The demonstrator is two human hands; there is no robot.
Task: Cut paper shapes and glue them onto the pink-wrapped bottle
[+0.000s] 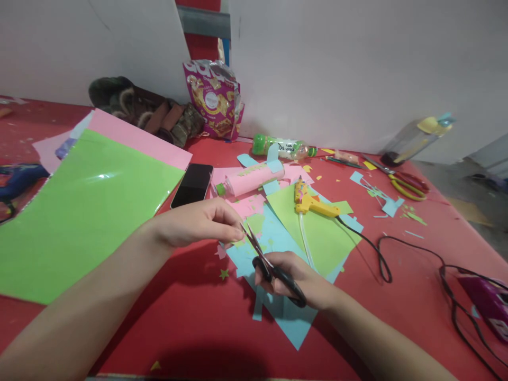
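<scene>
My right hand (291, 272) holds a pair of black-handled scissors (264, 254), its fingers in the handle loops. The blades are a little apart and point up and left, their tips right by my left thumb. Thumb and fingers of my left hand (210, 222) are pinched together; whatever they hold is too small or too hidden to name. Under both hands lie blue paper (296, 323) and small pink and green scraps. A tiny green paper star (224, 274) rests on the red table (190, 328).
A yellow glue gun (313, 203) lies on green paper, its black cord (420, 253) trailing right. Behind are a pink-wrapped bottle (256, 179), a green-capped bottle (283, 147) and a snack bag (214, 100). A phone (193, 185) lies beside large green sheets (91, 211). Yellow-and-red-handled scissors (408, 185) lie right.
</scene>
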